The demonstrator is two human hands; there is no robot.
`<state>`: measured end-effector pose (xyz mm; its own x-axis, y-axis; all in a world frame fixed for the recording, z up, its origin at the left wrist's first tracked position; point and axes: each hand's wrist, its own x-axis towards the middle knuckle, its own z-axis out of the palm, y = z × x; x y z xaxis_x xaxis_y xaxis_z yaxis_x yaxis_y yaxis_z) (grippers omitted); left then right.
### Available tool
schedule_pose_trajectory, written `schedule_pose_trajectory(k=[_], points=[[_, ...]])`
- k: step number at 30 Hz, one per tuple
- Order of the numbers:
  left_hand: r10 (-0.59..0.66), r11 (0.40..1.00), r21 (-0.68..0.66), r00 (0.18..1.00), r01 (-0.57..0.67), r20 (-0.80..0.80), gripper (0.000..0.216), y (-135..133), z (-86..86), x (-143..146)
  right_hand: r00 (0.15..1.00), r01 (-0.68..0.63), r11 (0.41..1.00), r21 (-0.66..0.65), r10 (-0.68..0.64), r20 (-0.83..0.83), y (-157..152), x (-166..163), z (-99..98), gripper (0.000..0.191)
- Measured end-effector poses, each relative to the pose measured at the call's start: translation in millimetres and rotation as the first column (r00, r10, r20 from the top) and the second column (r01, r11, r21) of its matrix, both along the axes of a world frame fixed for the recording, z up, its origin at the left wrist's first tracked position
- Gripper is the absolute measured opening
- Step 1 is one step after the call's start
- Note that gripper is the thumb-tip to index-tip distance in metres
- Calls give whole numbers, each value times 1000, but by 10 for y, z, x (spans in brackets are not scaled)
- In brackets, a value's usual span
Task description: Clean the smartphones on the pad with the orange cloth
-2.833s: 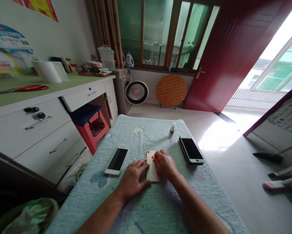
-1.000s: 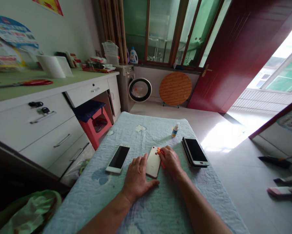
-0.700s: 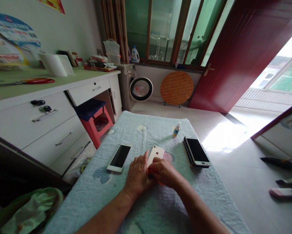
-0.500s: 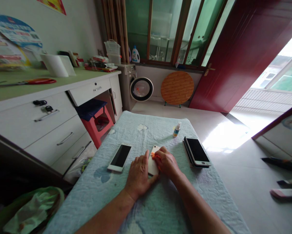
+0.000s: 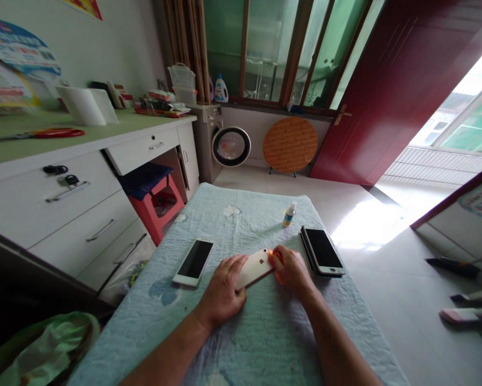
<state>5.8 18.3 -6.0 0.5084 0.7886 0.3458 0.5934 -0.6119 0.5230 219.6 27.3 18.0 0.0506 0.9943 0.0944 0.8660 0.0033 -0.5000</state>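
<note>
Between my hands is a pale smartphone, its back with a dark logo and camera facing up. My left hand grips the phone's left end, fingers over the top edge and thumb below. An orange cloth is bunched in the closed fingers of my right hand, pressed against the phone's right end by the camera. To the left lies a white phone, dark screen up. On the right is a stack of phones, the top one white with a black screen. Behind them stands a small spray bottle.
A light blue quilted cover lies over the table. To the left are a white drawer desk and a red stool with a dark cushion. Further back are a washing machine with its door open and a round wooden tabletop.
The phone has turned from nearly upright to a slant, lifted at its edge. My left hand now grips its end, and my right hand with the orange cloth has shifted right to the camera end.
</note>
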Motion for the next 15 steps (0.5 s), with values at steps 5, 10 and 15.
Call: schedule_pose_trajectory(k=[5,10,15], points=[[101,995,25,994,-100,-46,67,-32,7,-34,985,-71,993,94,84,-150,22,-11,-39,13],[152,978,-124,979,-169,-133,54,-49,75,-73,970,-176,984,25,178,-165,58,-42,-88,12],[139,981,-118,981,-155,-136,41,-13,65,-94,987,-150,988,31,151,-49,-2,-13,-38,14]])
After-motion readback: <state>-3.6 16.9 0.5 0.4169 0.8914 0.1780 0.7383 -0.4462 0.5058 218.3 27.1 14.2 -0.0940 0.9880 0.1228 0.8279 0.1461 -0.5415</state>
